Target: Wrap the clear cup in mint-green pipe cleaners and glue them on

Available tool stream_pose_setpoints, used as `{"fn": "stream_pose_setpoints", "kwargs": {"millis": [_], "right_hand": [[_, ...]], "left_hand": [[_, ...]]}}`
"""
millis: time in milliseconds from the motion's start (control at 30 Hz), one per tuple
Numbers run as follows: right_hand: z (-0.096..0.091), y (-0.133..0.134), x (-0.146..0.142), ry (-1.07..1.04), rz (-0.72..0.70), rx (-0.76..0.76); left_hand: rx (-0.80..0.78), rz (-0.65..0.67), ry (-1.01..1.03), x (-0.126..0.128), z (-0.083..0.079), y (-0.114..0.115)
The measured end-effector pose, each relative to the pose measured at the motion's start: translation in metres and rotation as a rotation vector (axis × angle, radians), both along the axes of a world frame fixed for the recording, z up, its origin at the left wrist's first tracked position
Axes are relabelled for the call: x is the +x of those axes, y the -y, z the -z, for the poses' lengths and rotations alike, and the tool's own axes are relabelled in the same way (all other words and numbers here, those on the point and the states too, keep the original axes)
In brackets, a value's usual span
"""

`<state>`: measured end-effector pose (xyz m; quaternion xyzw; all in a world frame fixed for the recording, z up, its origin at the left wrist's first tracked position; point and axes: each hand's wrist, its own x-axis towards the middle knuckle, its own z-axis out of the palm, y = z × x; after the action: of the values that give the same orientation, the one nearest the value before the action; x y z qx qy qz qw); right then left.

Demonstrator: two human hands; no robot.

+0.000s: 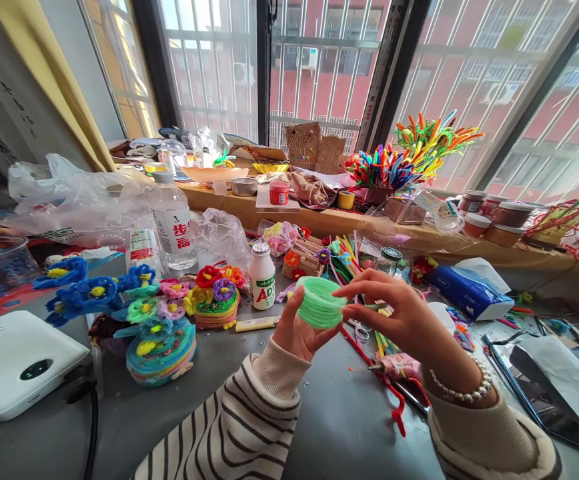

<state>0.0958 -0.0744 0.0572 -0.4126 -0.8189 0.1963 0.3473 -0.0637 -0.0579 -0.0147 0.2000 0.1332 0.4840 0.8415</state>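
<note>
My left hand (297,330) holds a light green coiled pipe-cleaner cup (319,303) from below and behind, thumb and fingers wrapped round it. My right hand (394,310) meets the cup from the right, its fingers pinching the rim and the loose green end. Both hands hover above the grey table (249,393). A red pipe cleaner (387,390) lies on the table under my right wrist, which wears a pearl bracelet (462,390).
Finished pipe-cleaner baskets with flowers (162,333) stand at the left, beside a white device (17,360) with a cable. A small white bottle (262,277), a water bottle (173,223), loose pipe cleaners (349,257) and a blue tissue pack (467,290) crowd the middle. A bundle of coloured pipe cleaners (409,157) stands on the windowsill.
</note>
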Motion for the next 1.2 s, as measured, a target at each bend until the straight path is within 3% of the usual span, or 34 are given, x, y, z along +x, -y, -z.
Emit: {"fn": "stream_pose_setpoints", "kwargs": {"millis": [233,400,700,1033,1200], "right_hand": [[0.006,0.000,-0.006,0.067,0.068,0.082],[0.007,-0.002,-0.006,0.046,0.054,0.057],[0.003,-0.005,0.002,0.005,-0.050,-0.179],[0.003,-0.005,0.006,-0.002,-0.087,-0.333],[0.002,-0.005,0.010,0.005,-0.129,-0.383]], "left_hand": [[-0.017,-0.101,-0.030,0.005,-0.004,0.005],[0.009,-0.128,-0.049,0.006,-0.005,0.007],[0.055,0.107,-0.052,0.004,-0.003,0.004],[0.046,0.145,-0.117,0.004,-0.002,0.005],[0.042,0.267,-0.127,0.001,0.002,0.001]]}}
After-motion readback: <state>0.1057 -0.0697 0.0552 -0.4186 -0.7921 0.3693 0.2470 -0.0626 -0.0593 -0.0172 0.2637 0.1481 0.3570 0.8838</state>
